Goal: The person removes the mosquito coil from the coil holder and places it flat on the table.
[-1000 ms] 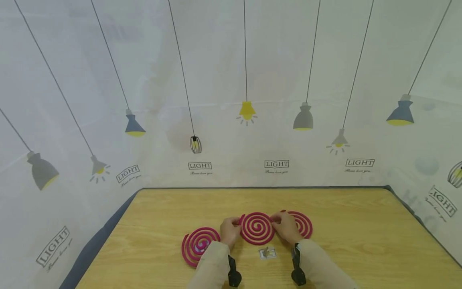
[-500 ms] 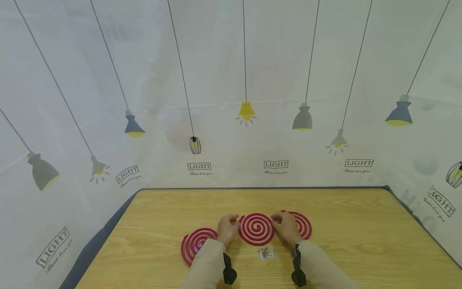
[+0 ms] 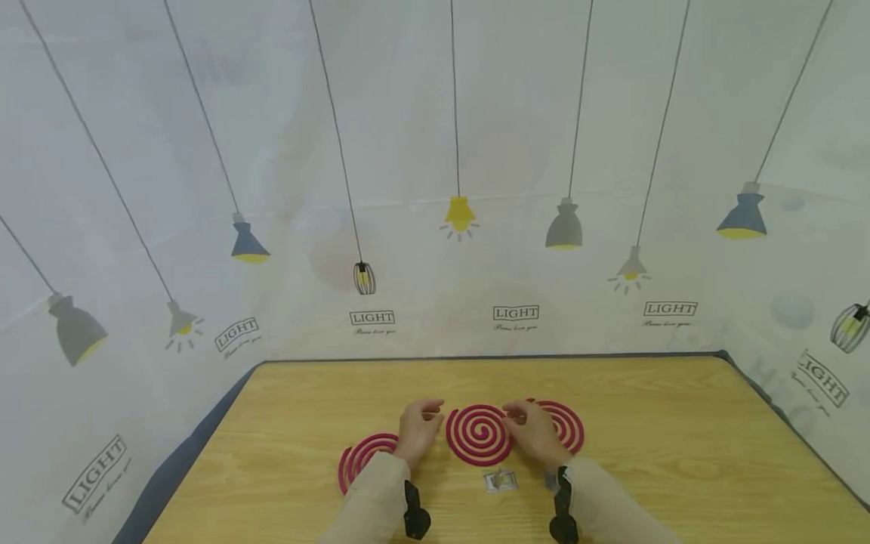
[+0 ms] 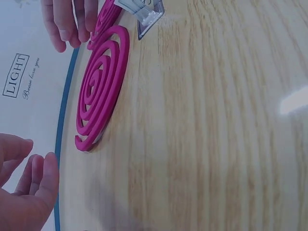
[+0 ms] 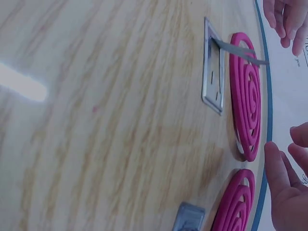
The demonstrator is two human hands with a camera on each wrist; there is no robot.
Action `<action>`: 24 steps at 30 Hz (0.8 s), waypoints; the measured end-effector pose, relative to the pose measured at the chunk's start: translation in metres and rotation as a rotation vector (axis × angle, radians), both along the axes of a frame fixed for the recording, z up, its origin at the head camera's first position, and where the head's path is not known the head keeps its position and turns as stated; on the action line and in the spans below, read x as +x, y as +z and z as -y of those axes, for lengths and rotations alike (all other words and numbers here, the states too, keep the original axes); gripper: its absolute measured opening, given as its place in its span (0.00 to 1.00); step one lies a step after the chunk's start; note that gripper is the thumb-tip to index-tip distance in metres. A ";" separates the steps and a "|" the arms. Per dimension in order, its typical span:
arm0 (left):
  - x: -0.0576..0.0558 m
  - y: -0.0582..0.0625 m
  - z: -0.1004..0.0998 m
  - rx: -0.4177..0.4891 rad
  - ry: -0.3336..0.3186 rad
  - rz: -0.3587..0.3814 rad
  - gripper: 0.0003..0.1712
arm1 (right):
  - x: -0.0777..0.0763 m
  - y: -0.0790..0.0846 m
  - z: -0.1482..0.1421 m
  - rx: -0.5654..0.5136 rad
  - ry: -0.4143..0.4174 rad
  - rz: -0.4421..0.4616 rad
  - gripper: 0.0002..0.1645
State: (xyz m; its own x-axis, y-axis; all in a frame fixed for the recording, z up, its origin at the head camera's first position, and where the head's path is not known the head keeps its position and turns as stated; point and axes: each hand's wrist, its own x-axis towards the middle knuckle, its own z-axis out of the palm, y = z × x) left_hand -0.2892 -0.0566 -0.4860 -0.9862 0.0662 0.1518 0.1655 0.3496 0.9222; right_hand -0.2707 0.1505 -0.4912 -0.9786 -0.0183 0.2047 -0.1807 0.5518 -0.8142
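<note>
A pink mosquito coil (image 3: 481,432) lies flat on the table between the two hands, a pale bit showing under its edge in both wrist views. Just left of it is my left hand (image 3: 418,431), thumb and fingers parted with nothing between them. On the other side, my right hand (image 3: 533,432) has its fingertips near the coil's right edge; the right wrist view shows that hand (image 5: 288,197) with thumb and fingers spread and holding nothing. A small metal coil stand (image 3: 501,480) with a raised prong sits in front of the middle coil.
A second pink coil (image 3: 348,466) lies at the left, partly behind the left forearm. A third coil (image 3: 578,431) is at the right, partly covered by the right hand. Another metal stand (image 5: 190,216) lies near it. A printed curtain (image 3: 435,332) encloses the wooden table (image 3: 680,423).
My left hand has let go of the middle coil and drawn away to the left. My right fingers have loosened at its right edge. The coil stays in place.
</note>
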 end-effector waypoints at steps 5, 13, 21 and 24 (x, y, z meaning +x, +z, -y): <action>0.005 0.009 0.004 0.018 -0.023 0.012 0.14 | 0.004 0.004 0.004 -0.040 0.029 0.026 0.14; 0.015 0.019 0.018 0.042 -0.121 0.052 0.16 | 0.005 0.015 0.011 -0.072 0.070 0.095 0.16; 0.020 0.029 0.036 0.042 -0.169 0.099 0.17 | 0.011 0.031 0.025 -0.114 0.132 0.116 0.17; 0.019 0.033 0.045 0.032 -0.177 0.074 0.17 | 0.012 0.035 0.030 -0.121 0.178 0.092 0.17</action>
State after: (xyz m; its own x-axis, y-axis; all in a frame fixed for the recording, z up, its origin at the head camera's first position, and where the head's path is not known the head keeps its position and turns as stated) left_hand -0.2701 -0.1013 -0.4533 -0.9680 0.2364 0.0838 0.1530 0.2915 0.9443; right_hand -0.2589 0.1203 -0.4564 -0.9768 -0.1731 0.1262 -0.1886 0.4155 -0.8898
